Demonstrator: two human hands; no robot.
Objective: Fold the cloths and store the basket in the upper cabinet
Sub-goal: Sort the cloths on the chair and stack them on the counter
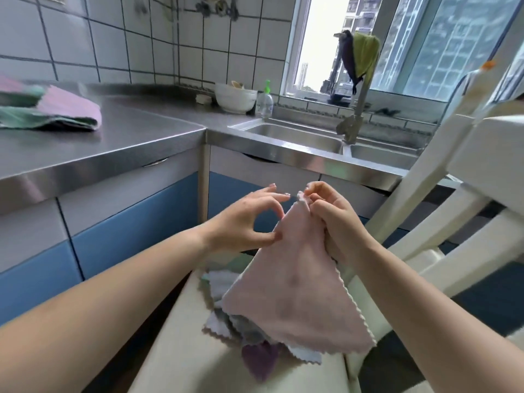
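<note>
A pale pink cloth [297, 290] hangs in the air above a white chair seat [181, 355]. My right hand [337, 222] grips its top corner. My left hand [246, 222] pinches the cloth's left edge between thumb and finger. Under the cloth lies a loose heap of several cloths [241, 330] in grey, blue, green and purple. A stack of folded pink and green cloths [54, 112] rests on the steel counter [119, 148] at the far left. No basket shows in this view.
The white chair's back [442, 199] rises at the right. A steel double sink [300, 137] with a faucet [354, 120] sits under the window. A white bowl [235, 97] and a soap bottle [265, 102] stand in the counter corner. Blue cabinet doors [124, 234] face me.
</note>
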